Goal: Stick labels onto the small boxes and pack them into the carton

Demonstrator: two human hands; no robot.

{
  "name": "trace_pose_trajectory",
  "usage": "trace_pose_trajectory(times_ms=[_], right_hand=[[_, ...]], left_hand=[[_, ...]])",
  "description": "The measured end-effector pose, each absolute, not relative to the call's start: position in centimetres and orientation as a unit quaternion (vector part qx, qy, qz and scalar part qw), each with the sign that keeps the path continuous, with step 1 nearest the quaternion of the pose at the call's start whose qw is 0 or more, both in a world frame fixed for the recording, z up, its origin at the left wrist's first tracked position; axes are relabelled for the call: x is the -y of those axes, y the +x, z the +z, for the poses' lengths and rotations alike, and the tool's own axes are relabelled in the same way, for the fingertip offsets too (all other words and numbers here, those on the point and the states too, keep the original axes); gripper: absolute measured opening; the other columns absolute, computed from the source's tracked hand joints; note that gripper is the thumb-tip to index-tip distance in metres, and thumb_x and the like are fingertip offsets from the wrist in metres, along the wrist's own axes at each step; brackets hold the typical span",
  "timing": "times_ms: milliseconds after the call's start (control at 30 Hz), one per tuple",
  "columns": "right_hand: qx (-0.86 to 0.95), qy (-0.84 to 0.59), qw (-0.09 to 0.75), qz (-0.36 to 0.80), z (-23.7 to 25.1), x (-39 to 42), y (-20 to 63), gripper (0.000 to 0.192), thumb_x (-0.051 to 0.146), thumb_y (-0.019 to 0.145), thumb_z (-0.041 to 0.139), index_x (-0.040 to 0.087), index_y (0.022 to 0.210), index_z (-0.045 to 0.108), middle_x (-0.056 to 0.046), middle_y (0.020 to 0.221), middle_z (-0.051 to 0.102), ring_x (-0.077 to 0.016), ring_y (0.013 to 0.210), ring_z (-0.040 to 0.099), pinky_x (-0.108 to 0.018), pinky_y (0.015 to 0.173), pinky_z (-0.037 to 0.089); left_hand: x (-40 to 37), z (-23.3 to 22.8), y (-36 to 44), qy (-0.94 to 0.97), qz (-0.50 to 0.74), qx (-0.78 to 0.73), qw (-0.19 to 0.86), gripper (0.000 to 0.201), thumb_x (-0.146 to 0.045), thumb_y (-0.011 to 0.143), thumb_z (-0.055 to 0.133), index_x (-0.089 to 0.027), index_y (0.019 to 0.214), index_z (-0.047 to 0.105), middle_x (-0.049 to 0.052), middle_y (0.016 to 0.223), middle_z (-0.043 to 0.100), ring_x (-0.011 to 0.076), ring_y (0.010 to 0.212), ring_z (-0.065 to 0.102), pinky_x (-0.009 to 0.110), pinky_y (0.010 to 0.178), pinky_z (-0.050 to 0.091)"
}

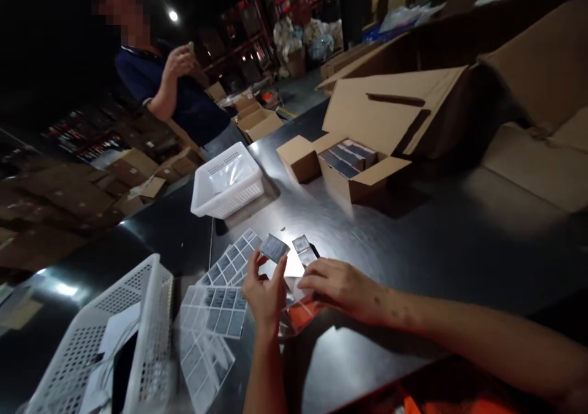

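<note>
A dark metal table [459,242] carries an open cardboard box [353,169] of small packs, a white basket [227,187] and a second basket [114,334] nearer. Label sheets [220,307] lie beside the hands. The right hand [342,285] rests flat, fingers down on what seems an orange packet [303,313]. The left hand [265,291] pinches a small label [274,247], held just above the table
</note>
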State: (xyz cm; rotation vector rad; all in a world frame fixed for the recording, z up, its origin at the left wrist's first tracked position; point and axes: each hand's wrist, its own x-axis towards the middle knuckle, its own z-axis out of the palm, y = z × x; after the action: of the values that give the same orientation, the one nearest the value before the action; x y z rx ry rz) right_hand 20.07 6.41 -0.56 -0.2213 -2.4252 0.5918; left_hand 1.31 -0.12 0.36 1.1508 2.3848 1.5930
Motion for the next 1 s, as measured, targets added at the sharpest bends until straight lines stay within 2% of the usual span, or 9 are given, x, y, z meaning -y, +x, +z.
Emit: trace_pose_trajectory(times_ms=[167,233,333,467,567,667,733,900,1000], right_hand=[[0.906,-0.104,0.301,0.278,-0.3,-6.0,20.4,0.020,0.021,0.094,0.062,0.016,0.112,0.068,-0.007,0.098,0.071,-0.0165,0.085,0.068,-0.025,0.074,0.051],[0.905,-0.106,0.318,0.262,-0.6,-5.9,20.3,0.016,0.021,0.094,0.063,0.018,0.107,0.070,-0.005,0.090,0.073,-0.0162,0.080,0.068,-0.024,0.070,0.048],[0.895,-0.117,0.361,0.234,-1.2,-5.6,20.0,0.008,0.024,0.093,0.065,0.019,0.097,0.071,0.000,0.077,0.072,-0.0144,0.070,0.066,-0.024,0.064,0.043],[0.903,-0.116,0.381,0.162,-1.5,-5.3,19.5,0.018,0.029,0.095,0.062,0.019,0.080,0.065,0.002,0.065,0.066,-0.0125,0.059,0.059,-0.026,0.059,0.037],[0.917,-0.093,0.375,0.099,-1.6,-5.3,19.3,0.018,0.026,0.096,0.059,0.019,0.081,0.065,0.001,0.072,0.068,-0.0139,0.066,0.061,-0.027,0.063,0.040],[0.913,-0.087,0.394,0.065,-1.5,-5.6,19.3,0.015,0.027,0.097,0.060,0.019,0.087,0.068,-0.003,0.091,0.072,-0.0168,0.090,0.065,-0.030,0.078,0.046],[0.910,-0.061,0.405,0.066,-1.3,-5.9,19.3,0.014,0.027,0.096,0.062,0.021,0.086,0.070,-0.003,0.094,0.072,-0.0181,0.099,0.064,-0.033,0.087,0.046],[0.892,0.096,0.357,0.260,-0.6,-6.8,19.6,0.019,0.043,0.086,0.076,0.025,0.080,0.073,-0.001,0.093,0.071,-0.0159,0.102,0.064,-0.030,0.099,0.046],[0.835,-0.009,0.397,0.382,-0.1,-7.4,19.7,0.026,0.046,0.082,0.078,0.020,0.082,0.072,-0.006,0.098,0.068,-0.0157,0.099,0.065,-0.027,0.096,0.051]], left_hand=[[0.0,0.0,1.3,0.370,0.513,-0.774,0.012,0.068,-0.063,0.068,0.073,-0.016,0.117,0.068,0.011,0.098,0.074,0.0216,0.072,0.069,0.033,0.067,0.051],[-0.1,0.0,1.3,0.361,0.499,-0.788,0.003,0.071,-0.066,0.069,0.071,-0.016,0.119,0.067,0.011,0.099,0.074,0.0210,0.067,0.068,0.035,0.068,0.051],[-0.2,0.1,1.2,0.347,0.473,-0.810,-0.009,0.072,-0.069,0.071,0.068,-0.017,0.120,0.066,0.011,0.100,0.075,0.0240,0.073,0.069,0.038,0.074,0.052],[-0.3,0.4,1.2,0.340,0.439,-0.832,0.005,0.067,-0.065,0.073,0.067,-0.019,0.121,0.064,0.011,0.104,0.075,0.0277,0.084,0.071,0.041,0.083,0.051],[-0.3,0.7,1.3,0.337,0.413,-0.846,0.018,0.063,-0.061,0.074,0.067,-0.020,0.122,0.062,0.010,0.106,0.075,0.0301,0.094,0.071,0.042,0.088,0.050],[-0.3,0.9,1.4,0.326,0.393,-0.860,0.021,0.061,-0.060,0.075,0.066,-0.022,0.124,0.061,0.009,0.111,0.074,0.0317,0.097,0.071,0.043,0.087,0.050],[-0.2,1.1,1.3,0.325,0.383,-0.864,0.029,0.063,-0.063,0.075,0.065,-0.025,0.124,0.060,0.008,0.112,0.074,0.0332,0.099,0.070,0.045,0.088,0.050],[-0.1,0.7,0.4,0.344,0.389,-0.854,0.030,0.067,-0.072,0.066,0.067,-0.026,0.115,0.065,0.011,0.112,0.072,0.0404,0.103,0.066,0.055,0.091,0.048],[-0.1,-0.2,-0.5,0.370,0.441,-0.818,0.006,0.052,-0.063,0.057,0.075,-0.033,0.099,0.069,0.005,0.113,0.070,0.0380,0.104,0.065,0.050,0.081,0.053]])
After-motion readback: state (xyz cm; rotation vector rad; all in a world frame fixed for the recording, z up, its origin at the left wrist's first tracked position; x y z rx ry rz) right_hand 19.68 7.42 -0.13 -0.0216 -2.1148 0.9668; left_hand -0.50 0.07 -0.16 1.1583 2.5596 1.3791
